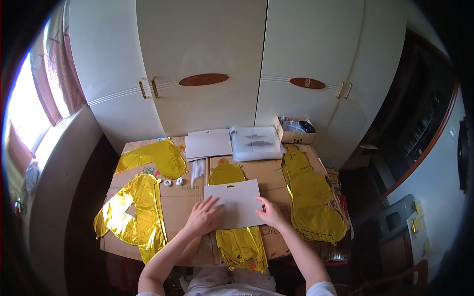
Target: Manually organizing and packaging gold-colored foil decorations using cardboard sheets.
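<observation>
A pale grey card with a hang slot in its top edge lies across a flattened gold foil balloon, whose far end shows beyond it. My left hand rests on the card's left side, fingers spread. At the card's right edge is my right hand, thumb and forefinger apart and touching it; its other fingers are partly hidden. More flat gold foil balloons lie around: a bent one at the far left, a looped one at the near left, a long one at the right.
Cardboard covers the table. Along its far side are stacked grey cards, clear plastic bags and a small box of packed items. White straws and two small white rolls lie left of centre. A cupboard stands behind.
</observation>
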A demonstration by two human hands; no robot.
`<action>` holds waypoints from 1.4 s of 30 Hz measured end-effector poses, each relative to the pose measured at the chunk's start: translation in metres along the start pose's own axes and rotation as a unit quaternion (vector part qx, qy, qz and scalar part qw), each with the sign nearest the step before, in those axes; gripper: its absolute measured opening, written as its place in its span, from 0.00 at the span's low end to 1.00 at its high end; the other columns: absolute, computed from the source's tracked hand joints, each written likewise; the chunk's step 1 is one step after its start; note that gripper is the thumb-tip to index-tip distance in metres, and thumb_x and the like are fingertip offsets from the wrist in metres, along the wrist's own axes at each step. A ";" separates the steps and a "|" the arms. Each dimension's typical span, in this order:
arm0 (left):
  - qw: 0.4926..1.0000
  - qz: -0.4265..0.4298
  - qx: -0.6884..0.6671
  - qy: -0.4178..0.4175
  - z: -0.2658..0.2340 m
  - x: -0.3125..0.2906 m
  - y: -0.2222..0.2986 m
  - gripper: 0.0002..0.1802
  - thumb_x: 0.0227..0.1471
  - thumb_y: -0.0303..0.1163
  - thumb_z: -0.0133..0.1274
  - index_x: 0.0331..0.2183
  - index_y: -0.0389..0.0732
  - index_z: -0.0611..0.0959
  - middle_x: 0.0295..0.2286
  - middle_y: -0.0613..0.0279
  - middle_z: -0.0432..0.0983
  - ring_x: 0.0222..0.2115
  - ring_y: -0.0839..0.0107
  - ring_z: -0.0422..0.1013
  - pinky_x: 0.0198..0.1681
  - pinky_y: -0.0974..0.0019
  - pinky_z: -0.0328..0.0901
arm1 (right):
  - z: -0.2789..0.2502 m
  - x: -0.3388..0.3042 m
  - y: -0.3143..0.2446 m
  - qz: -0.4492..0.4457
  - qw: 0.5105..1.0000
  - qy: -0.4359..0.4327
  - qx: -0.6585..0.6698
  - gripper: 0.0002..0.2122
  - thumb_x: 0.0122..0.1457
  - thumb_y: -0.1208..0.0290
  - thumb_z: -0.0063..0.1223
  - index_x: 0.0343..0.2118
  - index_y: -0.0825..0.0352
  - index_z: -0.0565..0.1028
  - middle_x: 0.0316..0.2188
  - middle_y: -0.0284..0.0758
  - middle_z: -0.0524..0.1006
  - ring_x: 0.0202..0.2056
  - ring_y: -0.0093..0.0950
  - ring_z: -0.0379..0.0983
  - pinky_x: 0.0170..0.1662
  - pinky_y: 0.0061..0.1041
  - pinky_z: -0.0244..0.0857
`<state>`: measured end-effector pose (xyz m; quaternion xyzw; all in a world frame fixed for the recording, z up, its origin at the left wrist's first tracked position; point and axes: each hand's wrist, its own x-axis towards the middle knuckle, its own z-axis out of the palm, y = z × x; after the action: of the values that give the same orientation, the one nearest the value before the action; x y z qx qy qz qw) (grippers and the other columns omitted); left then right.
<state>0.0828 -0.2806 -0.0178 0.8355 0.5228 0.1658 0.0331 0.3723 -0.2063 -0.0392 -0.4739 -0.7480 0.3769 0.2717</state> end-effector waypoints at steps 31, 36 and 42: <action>0.986 0.122 0.032 -0.108 0.017 0.008 -0.007 0.27 0.53 0.43 0.52 0.55 0.74 0.71 0.60 0.75 0.60 0.61 0.57 0.53 0.61 0.47 0.47 | -0.041 -0.117 -0.034 -0.304 0.837 -0.253 -0.379 0.42 0.45 0.58 0.59 0.65 0.50 0.53 0.65 0.34 0.53 0.65 0.34 0.49 0.68 0.40 0.39; 0.986 0.134 0.022 -0.102 0.010 0.013 -0.004 0.27 0.50 0.41 0.55 0.53 0.70 0.74 0.59 0.72 0.61 0.60 0.57 0.55 0.58 0.48 0.50 | -0.004 -0.145 -0.005 -0.420 0.791 -0.090 -0.436 0.35 0.56 0.63 0.51 0.66 0.42 0.49 0.67 0.27 0.49 0.65 0.31 0.49 0.68 0.40 0.39; 0.978 0.152 -0.018 -0.145 -0.006 0.032 0.000 0.17 0.51 0.41 0.54 0.45 0.62 0.80 0.51 0.69 0.69 0.53 0.61 0.63 0.53 0.49 0.56 | 0.000 -0.143 -0.012 -0.389 0.850 -0.084 -0.344 0.24 0.56 0.68 0.50 0.58 0.54 0.67 0.58 0.26 0.67 0.59 0.26 0.61 0.63 0.38 0.52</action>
<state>0.0933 -0.2532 -0.0041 0.9195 0.3766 0.0557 0.0977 0.4237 -0.3400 -0.0367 -0.1738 -0.9730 -0.0026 0.1520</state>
